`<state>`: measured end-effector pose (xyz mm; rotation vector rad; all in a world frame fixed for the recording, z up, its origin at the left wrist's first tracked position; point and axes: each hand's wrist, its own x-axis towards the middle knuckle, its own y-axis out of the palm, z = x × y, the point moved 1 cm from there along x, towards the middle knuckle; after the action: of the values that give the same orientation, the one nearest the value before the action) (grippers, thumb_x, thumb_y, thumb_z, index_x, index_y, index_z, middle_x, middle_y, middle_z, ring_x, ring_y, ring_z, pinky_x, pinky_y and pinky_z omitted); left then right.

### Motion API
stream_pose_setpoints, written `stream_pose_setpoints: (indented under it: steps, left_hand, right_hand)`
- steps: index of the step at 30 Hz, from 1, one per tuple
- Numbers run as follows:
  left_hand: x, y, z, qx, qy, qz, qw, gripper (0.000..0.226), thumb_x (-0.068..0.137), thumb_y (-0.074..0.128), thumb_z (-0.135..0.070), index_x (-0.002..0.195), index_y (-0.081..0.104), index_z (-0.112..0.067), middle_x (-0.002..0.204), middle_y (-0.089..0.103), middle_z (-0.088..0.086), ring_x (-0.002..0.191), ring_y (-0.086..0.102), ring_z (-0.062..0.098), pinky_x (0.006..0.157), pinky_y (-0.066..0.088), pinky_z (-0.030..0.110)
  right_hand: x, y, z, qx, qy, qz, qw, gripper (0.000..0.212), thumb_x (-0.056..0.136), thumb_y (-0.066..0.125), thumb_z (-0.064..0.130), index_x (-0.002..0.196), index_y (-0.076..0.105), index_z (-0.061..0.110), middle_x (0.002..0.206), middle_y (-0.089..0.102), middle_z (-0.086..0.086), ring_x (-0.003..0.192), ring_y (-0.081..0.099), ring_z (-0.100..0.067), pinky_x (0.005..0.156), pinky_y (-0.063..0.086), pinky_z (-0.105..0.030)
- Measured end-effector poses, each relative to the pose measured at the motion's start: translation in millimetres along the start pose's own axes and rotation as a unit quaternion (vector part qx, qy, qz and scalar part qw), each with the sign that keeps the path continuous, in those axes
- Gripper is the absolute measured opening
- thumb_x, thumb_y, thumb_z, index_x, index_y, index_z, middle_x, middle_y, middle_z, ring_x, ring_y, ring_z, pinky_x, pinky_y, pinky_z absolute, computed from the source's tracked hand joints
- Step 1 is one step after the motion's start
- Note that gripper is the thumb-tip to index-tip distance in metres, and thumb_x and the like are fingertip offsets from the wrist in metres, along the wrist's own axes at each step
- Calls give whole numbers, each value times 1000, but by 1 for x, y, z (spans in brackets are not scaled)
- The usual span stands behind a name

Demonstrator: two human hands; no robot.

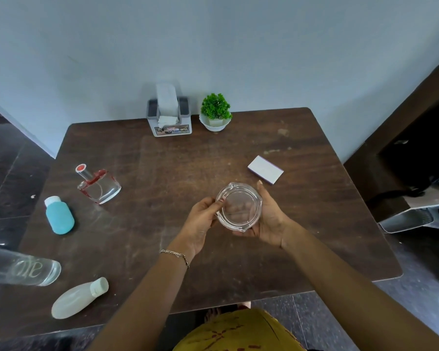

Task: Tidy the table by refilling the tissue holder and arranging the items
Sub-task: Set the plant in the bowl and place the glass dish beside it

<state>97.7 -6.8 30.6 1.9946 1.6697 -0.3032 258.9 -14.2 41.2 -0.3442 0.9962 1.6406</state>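
Observation:
A clear glass ashtray (238,207) is lifted above the middle of the brown table (162,160), tilted toward me. My right hand (269,219) cups it from below and on the right. My left hand (202,219) pinches its left rim. At the back edge, against the wall, stands a grey tissue holder (171,122) with white tissues sticking up out of it. A small white box (265,169) lies flat to the right of centre.
A green plant in a white pot (216,114) stands right of the holder. On the left lie a perfume bottle (99,184), a blue bottle (58,215), a white bottle (79,297) and a clear glass bottle (20,267). Dark furniture (403,148) stands right of the table.

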Motion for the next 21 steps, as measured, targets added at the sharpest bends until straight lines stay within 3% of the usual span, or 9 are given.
stream_pose_setpoints:
  steps: [3, 7, 10, 12, 15, 21]
  left_hand:
    - [14, 4, -10, -16, -3, -29, 999, 9, 91, 60, -23, 84, 63, -18, 88, 70, 3, 76, 59, 12, 70, 42, 23]
    - [38, 15, -26, -60, -5, -45, 997, 7, 89, 62, -22, 87, 59, -16, 84, 67, 1, 74, 60, 13, 67, 47, 25]
    - [62, 25, -37, -77, 2, -63, 995, 9, 88, 63, -20, 92, 57, -15, 86, 67, 3, 75, 63, 13, 61, 53, 23]
    - [81, 34, -46, -88, 9, -79, 993, 8, 88, 64, -18, 91, 58, -13, 85, 68, 4, 73, 65, 13, 56, 54, 22]
    - [112, 49, -58, -94, 7, -97, 991, 12, 88, 64, -16, 97, 59, -10, 88, 68, 7, 74, 65, 16, 56, 55, 24]
    - [186, 84, -85, -66, 3, -91, 994, 30, 91, 59, -9, 120, 56, 0, 110, 67, 17, 84, 66, 20, 59, 57, 23]
  right_hand:
    - [9, -1, 14, -2, -27, -72, 997, 94, 85, 7, 76, 105, 69, 7, 91, 74, -15, 75, 73, -24, 54, 58, -32]
    - [29, -9, 35, 3, -110, -145, 983, 65, 94, 23, 63, 106, 68, 18, 102, 74, -10, 86, 71, -24, 61, 57, -33]
    - [40, -21, 57, -49, -159, -202, 965, 32, 93, 54, 31, 116, 57, 9, 109, 69, -15, 86, 69, -26, 61, 57, -34]
    - [49, -33, 72, -71, -178, -234, 953, 34, 85, 62, 12, 116, 50, 5, 106, 67, -18, 86, 69, -30, 75, 58, -43]
    - [64, -49, 99, -94, -202, -275, 935, 32, 72, 69, 13, 101, 54, 13, 97, 67, -12, 87, 69, -29, 85, 56, -50]
    - [96, -82, 161, -173, -217, -354, 893, 12, 72, 65, 16, 84, 64, 17, 86, 70, -6, 82, 69, -24, 68, 59, -37]
